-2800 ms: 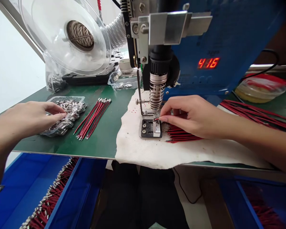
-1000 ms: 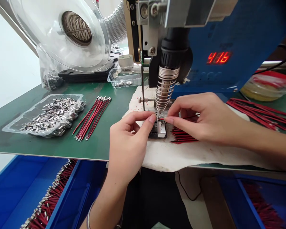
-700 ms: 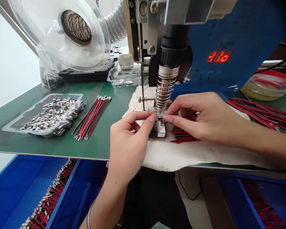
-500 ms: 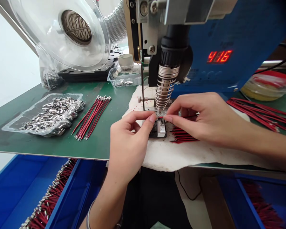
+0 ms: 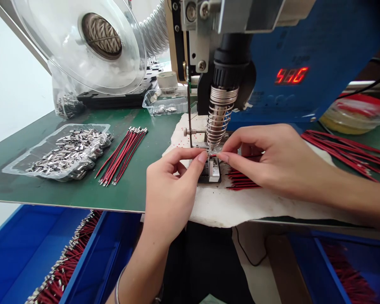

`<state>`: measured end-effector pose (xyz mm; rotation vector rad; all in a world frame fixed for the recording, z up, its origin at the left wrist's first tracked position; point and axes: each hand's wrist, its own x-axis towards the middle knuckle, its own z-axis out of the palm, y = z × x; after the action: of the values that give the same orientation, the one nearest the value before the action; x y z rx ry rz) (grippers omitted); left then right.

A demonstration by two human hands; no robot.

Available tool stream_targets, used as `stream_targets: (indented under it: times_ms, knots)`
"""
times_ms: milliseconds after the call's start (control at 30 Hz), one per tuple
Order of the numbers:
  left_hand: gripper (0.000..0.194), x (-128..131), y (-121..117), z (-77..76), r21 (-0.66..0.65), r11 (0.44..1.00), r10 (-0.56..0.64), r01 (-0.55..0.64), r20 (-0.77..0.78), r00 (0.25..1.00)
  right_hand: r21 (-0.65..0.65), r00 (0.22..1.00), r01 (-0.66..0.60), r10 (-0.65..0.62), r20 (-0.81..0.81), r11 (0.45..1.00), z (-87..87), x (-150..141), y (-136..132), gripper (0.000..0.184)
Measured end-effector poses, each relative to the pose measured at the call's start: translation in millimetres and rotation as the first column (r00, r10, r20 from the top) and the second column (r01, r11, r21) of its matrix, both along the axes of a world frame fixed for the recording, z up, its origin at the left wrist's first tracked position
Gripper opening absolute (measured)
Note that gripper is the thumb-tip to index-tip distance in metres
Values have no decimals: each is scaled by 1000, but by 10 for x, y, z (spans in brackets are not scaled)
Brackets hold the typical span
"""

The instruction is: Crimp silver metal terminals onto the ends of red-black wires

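My left hand is pinched, thumb against forefinger, right below the coiled tip of the soldering head; what it pinches is too small to make out. My right hand pinches the end of a thin red wire and meets the left fingertips over the small metal jig. Both hands hover above the white cloth. A bundle of red wires lies under my right palm.
A clear tray of metal sleeves and a bundle of finished red-black wires lie on the green mat. A solder spool hangs at upper left. The blue machine shows a red display. Blue bins of wires sit below.
My left hand left the tray of metal sleeves and came to the jig, pinched against my right fingertips. Over the last second both hands hold still; the display's digits changed.
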<state>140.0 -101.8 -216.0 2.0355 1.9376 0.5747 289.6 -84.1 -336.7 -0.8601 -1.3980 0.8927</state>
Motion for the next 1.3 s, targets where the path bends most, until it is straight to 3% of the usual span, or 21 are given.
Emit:
stream_targets:
  times_ms: [567,1300]
  knots:
    - [25,4,0,-1,8,1000,-14,15,-16,1000,-10,1000,-20,20,1,1000,-3,-2,-14,15]
    - [21,-4,-13,4,25,1000,-19,19,-18,1000,4,1000,-13,13,-5,1000,-1,-9,-14,14]
